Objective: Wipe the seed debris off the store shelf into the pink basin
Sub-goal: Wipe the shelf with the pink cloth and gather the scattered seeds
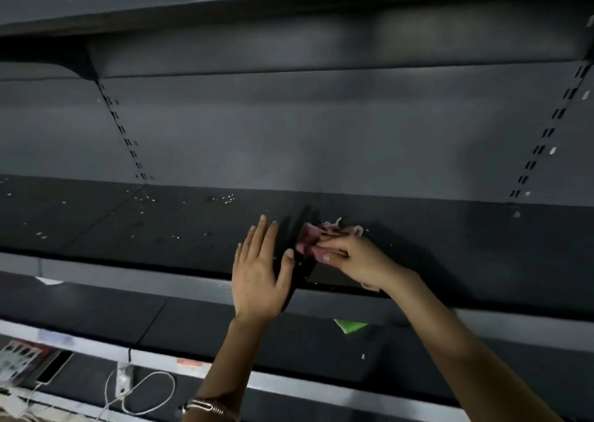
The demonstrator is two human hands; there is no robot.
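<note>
While the right hand [350,257] is pinching a crumpled pink cloth [313,240] in a closed grip against the dark matte metal shelf [128,228], the left hand [257,277] is standing open beside it, fingers spread and flat, holding nothing. The wiping step looks to be under way. Pale, grain-like seed debris [221,199] is lying scattered to the left, well apart from the cloth (some specks are sitting near the back wall). The pink basin is not in view, so the next move probably calls for sweeping the seeds toward the shelf's front edge and bringing the basin beneath.
</note>
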